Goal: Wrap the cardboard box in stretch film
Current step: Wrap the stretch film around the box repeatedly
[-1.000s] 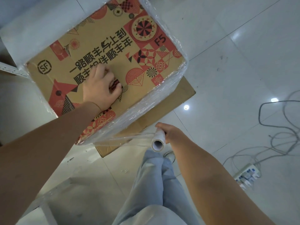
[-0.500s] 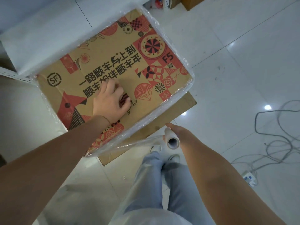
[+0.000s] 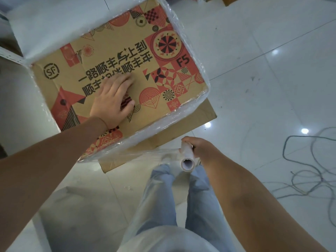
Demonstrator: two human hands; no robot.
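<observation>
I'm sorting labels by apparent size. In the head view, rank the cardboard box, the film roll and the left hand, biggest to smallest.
1. cardboard box
2. left hand
3. film roll
The roll is seen partly end-on, so its length is foreshortened.

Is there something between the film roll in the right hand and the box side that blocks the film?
Nothing visible does. The film runs free from the roll in the right hand to the box corner.

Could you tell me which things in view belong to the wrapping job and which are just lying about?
In use: cardboard box, stretch film roll, left hand pressing the box top, right hand gripping the roll.
Lying about: flat cardboard under the box, loose cables.
</observation>
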